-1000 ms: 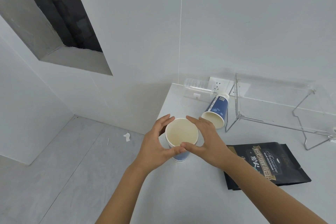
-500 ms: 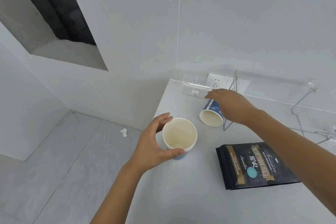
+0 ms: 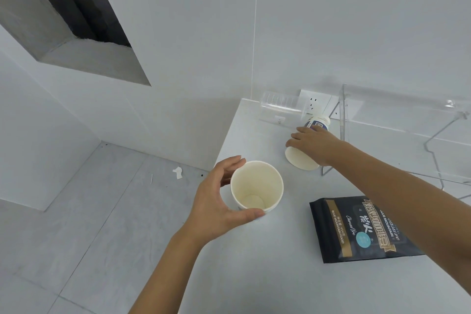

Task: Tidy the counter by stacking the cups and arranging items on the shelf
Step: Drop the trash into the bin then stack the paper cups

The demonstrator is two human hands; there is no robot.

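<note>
Under your fingers sits the white counter (image 3: 254, 262), with the clear acrylic shelf (image 3: 397, 120) just past your right fingertips. Below your right wrist lies the black coffee pouch (image 3: 356, 232), flat and untouched. Your left hand (image 3: 216, 201) curls around the upright cup (image 3: 257, 186), thumb and fingers loosely wrapped on its wall, so keep it steady as the base. Your right hand (image 3: 316, 145) is draped over the tipped cup (image 3: 309, 145), fingers a bit spread across its side; can't tell if they've closed on it. I'd get thumb and fingers on opposite sides, grip lightly so the paper doesn't crush, turn it mouth-up, then drop it straight into the left-hand cup.
</note>
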